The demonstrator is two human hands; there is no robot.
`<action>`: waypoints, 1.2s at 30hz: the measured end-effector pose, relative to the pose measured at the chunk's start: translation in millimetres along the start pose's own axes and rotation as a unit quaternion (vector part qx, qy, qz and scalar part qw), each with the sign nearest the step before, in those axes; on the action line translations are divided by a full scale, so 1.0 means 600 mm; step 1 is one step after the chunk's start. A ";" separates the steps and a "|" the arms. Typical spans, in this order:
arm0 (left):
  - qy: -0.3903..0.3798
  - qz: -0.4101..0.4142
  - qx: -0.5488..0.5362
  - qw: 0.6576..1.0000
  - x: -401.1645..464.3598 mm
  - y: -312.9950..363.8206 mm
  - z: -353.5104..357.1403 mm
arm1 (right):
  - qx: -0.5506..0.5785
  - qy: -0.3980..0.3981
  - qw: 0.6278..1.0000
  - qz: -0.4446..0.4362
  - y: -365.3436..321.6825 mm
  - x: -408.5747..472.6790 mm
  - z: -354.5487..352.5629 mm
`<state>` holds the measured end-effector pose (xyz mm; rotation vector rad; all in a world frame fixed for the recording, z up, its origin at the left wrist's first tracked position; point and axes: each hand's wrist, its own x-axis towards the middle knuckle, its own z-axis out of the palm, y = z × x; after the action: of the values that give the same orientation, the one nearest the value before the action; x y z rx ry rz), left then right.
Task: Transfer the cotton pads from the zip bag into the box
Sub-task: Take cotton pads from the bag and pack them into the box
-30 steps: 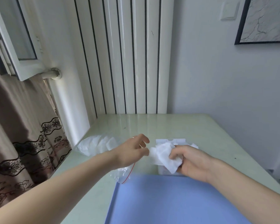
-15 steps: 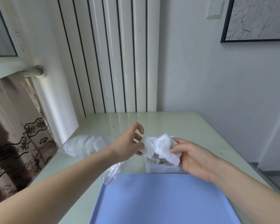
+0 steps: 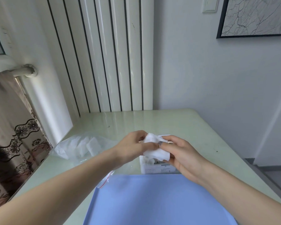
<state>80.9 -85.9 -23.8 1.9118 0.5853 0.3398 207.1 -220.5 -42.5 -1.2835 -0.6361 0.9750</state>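
Over pale table (image 3: pixel 193 127), both hands apparently pinch cotton pads (image 3: pixel 156 147).

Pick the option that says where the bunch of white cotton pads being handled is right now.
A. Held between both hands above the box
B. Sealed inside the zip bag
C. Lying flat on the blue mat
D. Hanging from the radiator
A: the cotton pads are gripped by the left hand and the right hand, just over the box; the zip bag lies apart to the left.
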 end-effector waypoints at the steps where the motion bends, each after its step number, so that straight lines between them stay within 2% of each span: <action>1: 0.011 0.006 0.008 1.000 0.001 -0.001 0.001 | 0.009 0.008 1.000 -0.001 0.002 0.001 0.000; 8: 0.064 0.051 -0.039 0.996 0.007 -0.003 0.015 | 0.037 0.049 0.998 -0.014 -0.001 -0.002 -0.001; 14: 0.060 0.058 -0.075 0.994 0.012 0.000 0.026 | 0.067 0.067 0.995 -0.017 -0.001 0.002 -0.005; 18: 0.052 0.056 -0.092 0.993 0.014 -0.002 0.023 | 0.020 0.073 0.997 -0.009 -0.003 0.001 -0.007; 21: 0.055 0.061 -0.098 0.992 0.018 -0.002 0.025 | 0.002 0.057 0.998 0.041 -0.007 -0.002 -0.010; 25: 0.071 0.057 -0.059 0.994 0.026 -0.003 0.031 | 0.111 -0.005 0.990 0.089 -0.014 -0.003 -0.012; 29: 0.070 0.051 -0.038 0.996 0.032 -0.001 0.036 | 0.106 0.024 0.992 0.066 -0.022 0.006 -0.012; 31: 0.068 0.048 -0.017 0.996 0.033 0.002 0.040 | 0.113 0.009 0.991 0.068 -0.026 0.010 -0.010; 34: 0.058 0.032 0.030 0.997 0.034 0.002 0.041 | 0.055 -0.007 0.996 0.073 -0.032 0.020 -0.012; 36: 0.050 0.009 0.077 0.996 0.033 -0.010 0.035 | -0.010 0.032 0.997 0.067 -0.042 0.033 -0.023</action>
<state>106.3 -89.4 -38.1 2.0574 0.6779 0.4152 234.1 -210.0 -23.5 -1.3827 -0.5163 1.0356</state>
